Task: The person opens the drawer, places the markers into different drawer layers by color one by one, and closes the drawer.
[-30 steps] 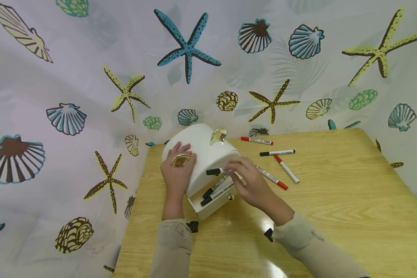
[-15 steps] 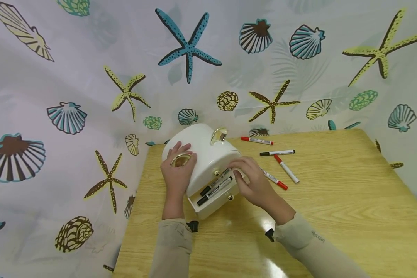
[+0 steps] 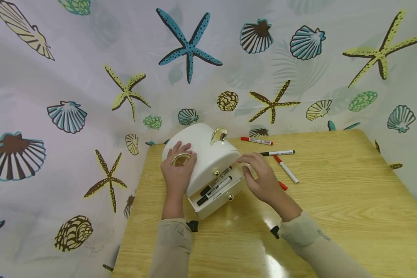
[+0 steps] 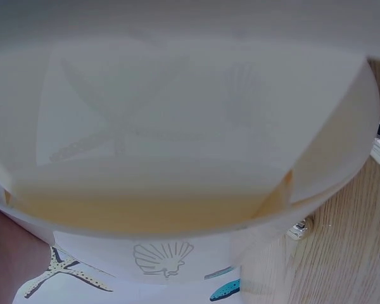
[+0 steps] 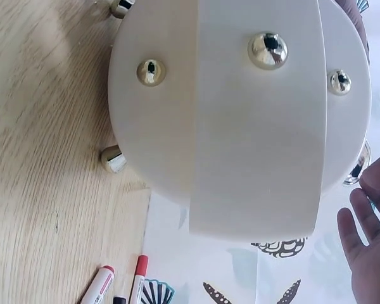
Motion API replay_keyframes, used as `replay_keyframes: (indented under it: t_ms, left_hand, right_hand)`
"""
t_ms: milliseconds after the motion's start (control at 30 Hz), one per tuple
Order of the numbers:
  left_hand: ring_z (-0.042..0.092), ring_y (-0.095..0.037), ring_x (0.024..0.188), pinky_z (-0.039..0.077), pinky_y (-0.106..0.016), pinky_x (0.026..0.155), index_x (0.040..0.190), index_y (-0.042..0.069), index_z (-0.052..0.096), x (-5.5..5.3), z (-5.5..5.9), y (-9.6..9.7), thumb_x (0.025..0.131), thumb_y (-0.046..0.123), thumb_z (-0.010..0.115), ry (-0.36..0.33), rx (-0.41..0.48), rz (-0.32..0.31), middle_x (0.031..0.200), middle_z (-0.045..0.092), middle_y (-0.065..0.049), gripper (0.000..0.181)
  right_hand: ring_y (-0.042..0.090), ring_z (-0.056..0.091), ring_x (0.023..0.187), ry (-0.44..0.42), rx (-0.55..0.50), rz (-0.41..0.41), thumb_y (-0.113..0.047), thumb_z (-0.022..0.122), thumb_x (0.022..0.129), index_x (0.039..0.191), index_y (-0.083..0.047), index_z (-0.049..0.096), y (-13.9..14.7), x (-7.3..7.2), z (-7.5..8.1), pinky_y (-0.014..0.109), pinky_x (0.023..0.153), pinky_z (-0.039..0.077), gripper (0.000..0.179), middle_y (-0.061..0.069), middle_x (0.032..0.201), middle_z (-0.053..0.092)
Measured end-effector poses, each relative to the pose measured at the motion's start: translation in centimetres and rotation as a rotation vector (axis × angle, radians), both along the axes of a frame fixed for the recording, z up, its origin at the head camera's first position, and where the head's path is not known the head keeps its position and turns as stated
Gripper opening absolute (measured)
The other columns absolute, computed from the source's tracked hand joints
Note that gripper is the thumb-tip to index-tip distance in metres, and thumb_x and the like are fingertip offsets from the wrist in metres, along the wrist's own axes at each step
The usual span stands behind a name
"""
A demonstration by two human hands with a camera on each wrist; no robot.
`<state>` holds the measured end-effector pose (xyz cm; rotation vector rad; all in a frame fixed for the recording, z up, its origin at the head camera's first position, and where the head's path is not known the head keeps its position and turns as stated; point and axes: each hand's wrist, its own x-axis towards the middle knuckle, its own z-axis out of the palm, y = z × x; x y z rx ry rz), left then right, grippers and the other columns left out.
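Observation:
A white rounded drawer box with two gold-lined ears stands on the table. Its drawer is pulled out, with black-capped markers lying inside. My left hand rests on the box, its fingers and thumb spread around one ear. Just beyond the drawer's right end, my right hand hovers with loosely bent fingers and nothing in them. The right wrist view shows that hand beside the box, with the drawer front and its round knob in the middle.
On the wooden table, right of the box, lie a red-capped marker, a black-capped one and another red-capped one. A red cap pokes out behind my right hand. A shell-patterned cloth rises behind.
My right hand let go of a black-capped marker, which dropped into the drawer, then moved away to the right. My left hand has stayed on the box.

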<state>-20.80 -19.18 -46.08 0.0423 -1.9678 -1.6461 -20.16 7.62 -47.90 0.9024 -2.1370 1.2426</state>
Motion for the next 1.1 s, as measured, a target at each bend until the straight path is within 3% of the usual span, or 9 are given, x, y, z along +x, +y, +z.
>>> replay_keyframes:
  t_ms: [167, 400, 633, 933, 1100]
  left_hand:
    - [0.059, -0.006, 0.138, 0.024, -0.027, 0.131, 0.097, 0.007, 0.083, 0.1, 0.2, 0.0, 0.088, 0.019, 0.087, -0.011, 0.007, 0.001, 0.116, 0.082, 0.0, 0.015]
    - [0.058, -0.005, 0.138, 0.023, -0.026, 0.131, 0.099, 0.009, 0.084, 0.1, 0.3, 0.1, 0.088, 0.021, 0.087, -0.021, 0.016, -0.007, 0.117, 0.081, 0.001, 0.017]
    - [0.059, -0.006, 0.138, 0.024, -0.026, 0.131, 0.097, 0.008, 0.084, -0.1, 0.1, 0.0, 0.088, 0.02, 0.087, -0.008, 0.017, -0.002, 0.116, 0.082, 0.0, 0.015]
    - [0.058, -0.005, 0.139, 0.023, -0.027, 0.131, 0.098, 0.008, 0.083, -0.1, 0.0, 0.0, 0.089, 0.02, 0.086, -0.021, 0.016, 0.005, 0.117, 0.081, -0.001, 0.015]
    - [0.058, -0.006, 0.139, 0.024, -0.028, 0.132, 0.098, 0.009, 0.083, -0.1, -0.1, -0.1, 0.089, 0.021, 0.086, -0.021, 0.0, 0.01, 0.117, 0.081, 0.0, 0.015]
  right_hand:
    - [0.031, 0.064, 0.115, -0.01, 0.009, -0.032, 0.011, 0.064, 0.094, 0.117, -0.002, 0.072, 0.6, -0.2, -0.1, 0.043, 0.093, 0.053, 0.027, 0.013, 0.119, 0.071]
    - [0.033, 0.063, 0.118, -0.024, 0.027, -0.067, 0.009, 0.065, 0.094, 0.122, -0.001, 0.071, 1.6, -0.8, -0.2, 0.045, 0.1, 0.051, 0.03, 0.015, 0.121, 0.071]
    - [0.032, 0.064, 0.114, -0.014, -0.001, -0.094, 0.011, 0.065, 0.093, 0.122, 0.0, 0.071, 2.3, -1.4, -0.3, 0.041, 0.094, 0.054, 0.031, 0.016, 0.122, 0.071]
    - [0.032, 0.063, 0.112, 0.002, -0.033, -0.118, 0.011, 0.068, 0.093, 0.121, 0.001, 0.07, 2.8, -2.1, -0.3, 0.018, 0.098, 0.048, 0.03, 0.019, 0.123, 0.07]
    - [0.034, 0.064, 0.111, -0.005, -0.075, -0.119, 0.013, 0.067, 0.092, 0.121, 0.002, 0.07, 3.0, -2.7, -0.4, 0.014, 0.101, 0.047, 0.031, 0.02, 0.122, 0.07]
